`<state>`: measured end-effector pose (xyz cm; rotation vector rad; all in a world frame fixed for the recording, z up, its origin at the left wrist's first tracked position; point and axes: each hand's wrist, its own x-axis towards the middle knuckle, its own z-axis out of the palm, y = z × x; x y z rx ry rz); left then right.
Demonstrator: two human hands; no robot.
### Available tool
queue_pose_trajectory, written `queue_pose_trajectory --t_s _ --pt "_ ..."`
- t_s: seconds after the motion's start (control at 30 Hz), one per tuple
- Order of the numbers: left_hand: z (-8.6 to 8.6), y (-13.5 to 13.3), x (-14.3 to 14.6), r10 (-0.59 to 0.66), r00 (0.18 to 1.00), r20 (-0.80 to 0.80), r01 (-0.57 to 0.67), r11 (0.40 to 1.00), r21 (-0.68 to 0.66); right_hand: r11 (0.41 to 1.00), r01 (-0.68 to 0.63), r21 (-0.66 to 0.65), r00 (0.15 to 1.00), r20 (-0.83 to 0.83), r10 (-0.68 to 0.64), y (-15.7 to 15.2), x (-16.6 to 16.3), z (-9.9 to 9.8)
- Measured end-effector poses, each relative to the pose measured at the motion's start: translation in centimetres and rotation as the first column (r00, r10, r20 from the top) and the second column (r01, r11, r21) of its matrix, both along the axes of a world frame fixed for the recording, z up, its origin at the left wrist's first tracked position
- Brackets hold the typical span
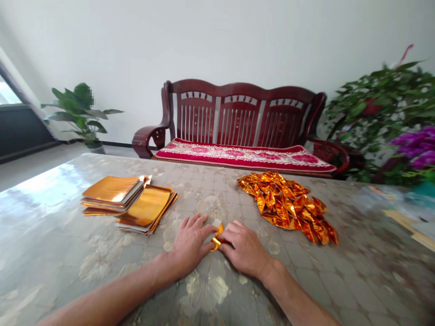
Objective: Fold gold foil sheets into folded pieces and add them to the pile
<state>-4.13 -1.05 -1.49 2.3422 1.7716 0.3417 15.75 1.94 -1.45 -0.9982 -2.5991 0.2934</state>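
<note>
Between my two hands is a small piece of gold foil paper (pixel 216 243), partly folded, with a pale underside showing at its top. My left hand (pixel 192 240) grips its left side between thumb and index finger, the other fingers stretched over the table. My right hand (pixel 243 244) pinches the right side, its fingers curled and partly hiding the paper. To the left lie two overlapping stacks of flat gold foil sheets (pixel 146 206). On the right is a heap of folded gold foil pieces (pixel 285 201).
The table (pixel 112 267) has a shiny, flower-patterned cover. Clear plastic and flat tan strips (pixel 404 222) lie at its right edge. Behind it stands a dark red wooden bench (pixel 238 108) with a red floral cushion. Potted plants (pixel 79 113) stand on both sides.
</note>
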Motion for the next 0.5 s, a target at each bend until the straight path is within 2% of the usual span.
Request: queue_pose_trajectory --t_s 0.17,0.3,0.5 --pt "0.8 0.4 -0.6 0.077 0.996 -0.033 -0.077 0.997 0.01 0.998 -0.01 0.056 0.998 0.066 0.006 -0.4 -0.4 0.3" --pt "1.2 0.1 0.1 0.114 0.989 -0.095 -0.116 0.993 -0.017 0.994 -0.058 0.097 0.998 0.029 0.055 0.1 0.1 0.5" --pt "1.5 -0.6 1.2 0.139 0.985 -0.1 -0.143 0.989 -0.03 0.985 -0.135 0.111 0.989 -0.043 0.141 0.8 0.6 0.2"
